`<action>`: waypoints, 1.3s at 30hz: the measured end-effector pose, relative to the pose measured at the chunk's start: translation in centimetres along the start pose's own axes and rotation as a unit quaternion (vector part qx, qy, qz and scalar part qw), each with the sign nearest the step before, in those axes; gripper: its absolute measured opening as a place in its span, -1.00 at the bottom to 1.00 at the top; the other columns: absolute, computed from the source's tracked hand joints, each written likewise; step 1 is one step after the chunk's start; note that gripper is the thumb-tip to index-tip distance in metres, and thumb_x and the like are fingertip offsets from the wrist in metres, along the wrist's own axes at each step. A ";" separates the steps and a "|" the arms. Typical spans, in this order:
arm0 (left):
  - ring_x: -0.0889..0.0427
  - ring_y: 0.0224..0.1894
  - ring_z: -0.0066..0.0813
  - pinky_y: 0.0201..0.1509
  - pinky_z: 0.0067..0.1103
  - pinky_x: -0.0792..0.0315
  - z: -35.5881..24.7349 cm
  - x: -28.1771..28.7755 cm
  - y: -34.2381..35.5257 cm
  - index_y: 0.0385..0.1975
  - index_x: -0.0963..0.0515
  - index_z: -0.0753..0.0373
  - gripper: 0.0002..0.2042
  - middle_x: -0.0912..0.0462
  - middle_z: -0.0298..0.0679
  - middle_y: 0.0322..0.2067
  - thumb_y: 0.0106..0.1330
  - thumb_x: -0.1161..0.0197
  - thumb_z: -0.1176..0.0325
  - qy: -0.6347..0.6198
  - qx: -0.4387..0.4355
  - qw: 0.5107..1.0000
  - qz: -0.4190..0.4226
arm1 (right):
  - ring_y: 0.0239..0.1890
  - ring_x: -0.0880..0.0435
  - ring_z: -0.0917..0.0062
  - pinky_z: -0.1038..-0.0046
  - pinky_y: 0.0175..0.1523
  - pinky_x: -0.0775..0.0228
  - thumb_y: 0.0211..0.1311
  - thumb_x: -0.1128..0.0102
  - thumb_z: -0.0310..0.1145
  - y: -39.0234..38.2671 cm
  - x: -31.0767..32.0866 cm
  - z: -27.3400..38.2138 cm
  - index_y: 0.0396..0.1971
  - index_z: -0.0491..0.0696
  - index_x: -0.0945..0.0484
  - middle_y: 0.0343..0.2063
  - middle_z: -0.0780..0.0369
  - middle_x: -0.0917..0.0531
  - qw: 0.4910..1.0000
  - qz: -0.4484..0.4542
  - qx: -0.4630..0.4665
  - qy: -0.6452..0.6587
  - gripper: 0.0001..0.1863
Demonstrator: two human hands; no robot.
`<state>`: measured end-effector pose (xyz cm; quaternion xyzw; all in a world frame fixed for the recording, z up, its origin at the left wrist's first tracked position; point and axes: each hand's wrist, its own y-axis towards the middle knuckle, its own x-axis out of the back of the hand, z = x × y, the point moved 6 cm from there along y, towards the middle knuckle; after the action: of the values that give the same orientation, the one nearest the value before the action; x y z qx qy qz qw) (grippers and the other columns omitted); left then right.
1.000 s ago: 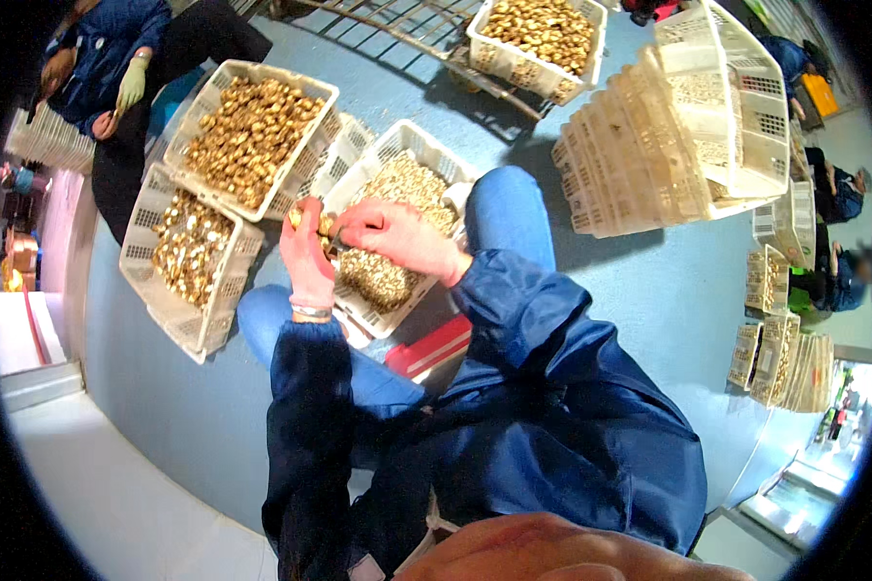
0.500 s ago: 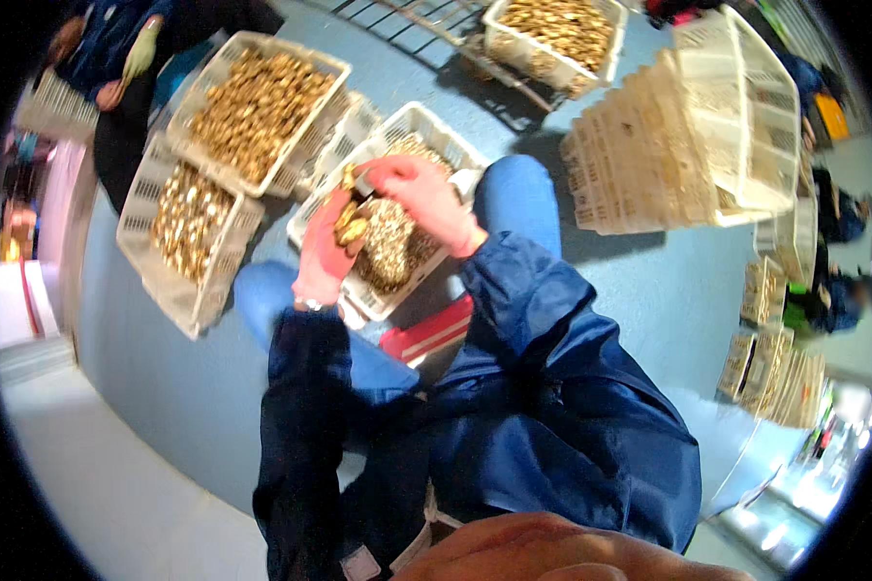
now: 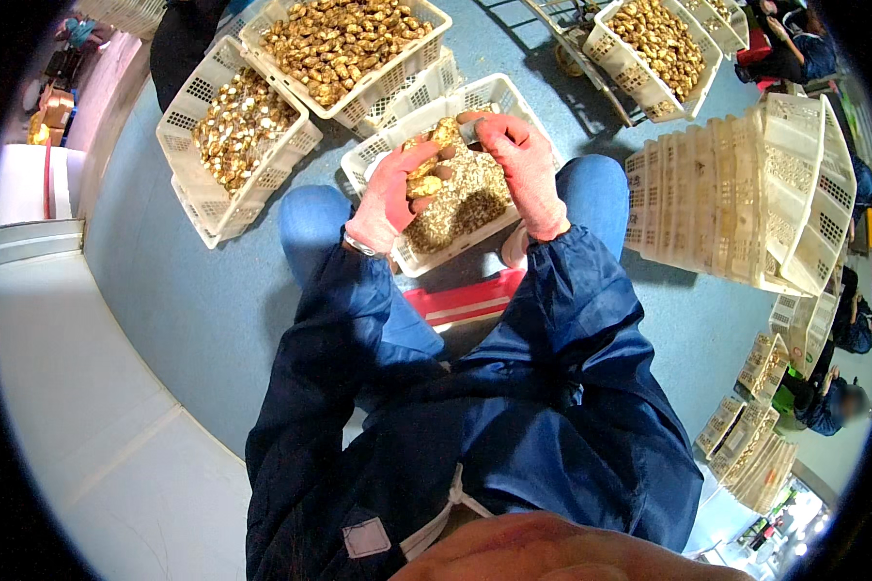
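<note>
My left hand (image 3: 388, 198), in a pinkish-red glove with dark fingertips, is curled around several yellow-brown, mushroom-like pieces (image 3: 423, 184). My right hand (image 3: 525, 163), gloved alike, is closed in a pinch close to the top piece. A small grey, blade-like thing (image 3: 468, 132) shows at its fingertips; its handle is hidden in the glove. Both hands are above a white perforated crate (image 3: 525, 97) between my knees. Inside it lies a heap of small pale and brown bits (image 3: 470, 198), with a dark hand shadow on it.
At the left, one white crate (image 3: 247, 34) of brown pieces overlaps another (image 3: 189, 107) with pale-cut pieces. A red-and-white object (image 3: 465, 298) lies before me. Nested crates (image 3: 698, 184) lean at the right. A filled crate (image 3: 606, 44) rests by a metal rack (image 3: 552, 34); people are beyond.
The view has shifted, so the crates and hands appear farther right. My hands have drawn slightly apart above the crate; the left still holds the pieces.
</note>
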<state>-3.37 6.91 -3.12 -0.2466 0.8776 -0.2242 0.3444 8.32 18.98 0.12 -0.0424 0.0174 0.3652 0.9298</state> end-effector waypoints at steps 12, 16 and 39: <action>-0.40 -0.56 -0.76 -0.63 -0.80 -0.12 -1.4 -1.0 -0.5 0.05 -0.47 0.16 -0.67 -0.55 -0.39 -0.45 0.32 -0.18 0.23 0.129 -0.149 0.980 -0.038 | -0.24 -0.58 0.63 0.55 -0.08 -0.45 0.31 -0.15 -0.29 -0.2 -0.7 -1.4 -0.22 -0.18 -0.60 -0.26 0.27 -0.64 0.991 0.031 -0.032 0.127 -0.75; -0.51 -0.46 -0.73 -0.60 -0.81 -0.15 -1.2 -0.7 -0.3 0.04 -0.48 0.14 -0.67 -0.60 -0.35 -0.37 0.35 -0.10 0.18 0.110 -0.151 0.982 -0.022 | -0.22 -0.61 0.57 0.48 -0.08 -0.55 0.26 -0.17 -0.31 -0.6 -1.7 -1.5 -0.29 -0.18 -0.59 -0.29 0.25 -0.63 0.975 0.044 -0.053 0.212 -0.78; -0.45 -0.42 -0.74 -0.44 -0.77 -0.25 -1.8 -0.6 -1.3 0.06 -0.52 0.15 -0.63 -0.51 -0.47 -0.43 0.22 -0.24 0.39 0.208 -0.163 0.964 0.026 | -0.01 -0.56 0.41 0.43 0.10 -0.37 0.18 -0.20 -0.40 -0.8 -0.6 3.5 -0.32 -0.18 -0.61 -0.04 0.19 -0.62 0.947 0.107 0.198 -0.229 -0.84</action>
<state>-3.93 6.64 -0.91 -0.2242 0.9608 -0.1155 0.1152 8.43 18.27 3.74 0.2298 -0.1198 0.4514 0.8539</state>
